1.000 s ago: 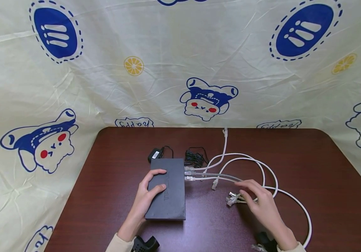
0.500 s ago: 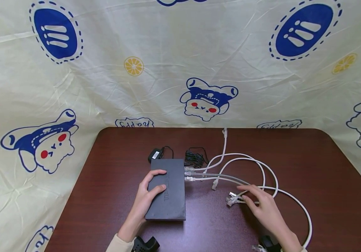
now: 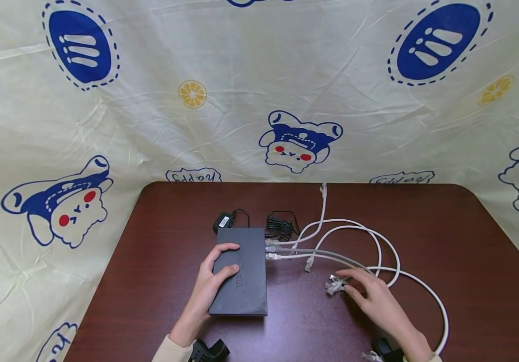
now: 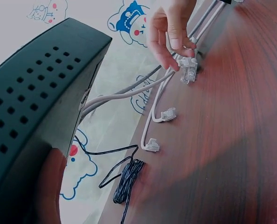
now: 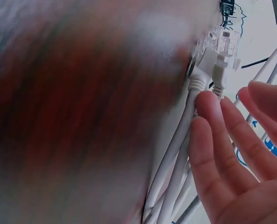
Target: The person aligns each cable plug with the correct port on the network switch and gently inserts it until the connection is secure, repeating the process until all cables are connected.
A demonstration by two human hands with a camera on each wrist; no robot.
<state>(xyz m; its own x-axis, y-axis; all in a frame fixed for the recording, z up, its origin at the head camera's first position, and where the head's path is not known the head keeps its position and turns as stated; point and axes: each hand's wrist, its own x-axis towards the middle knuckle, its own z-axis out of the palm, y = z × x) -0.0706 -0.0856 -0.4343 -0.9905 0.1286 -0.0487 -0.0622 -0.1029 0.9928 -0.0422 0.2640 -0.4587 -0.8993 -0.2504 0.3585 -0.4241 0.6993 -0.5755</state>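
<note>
Over the brown surface [image 3: 422,216], the left hand's fingers grip a dark box [image 3: 252,281], cables [image 3: 295,256] entering its right side; the right hand [image 3: 370,296], fingers loosely extended and thumb apart, lies at a cluster of clear plugs [image 3: 334,285].

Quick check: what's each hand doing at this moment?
Left hand: closed, holding the dark box.
Right hand: open, close by the clear cable plugs; contact unclear.
</note>
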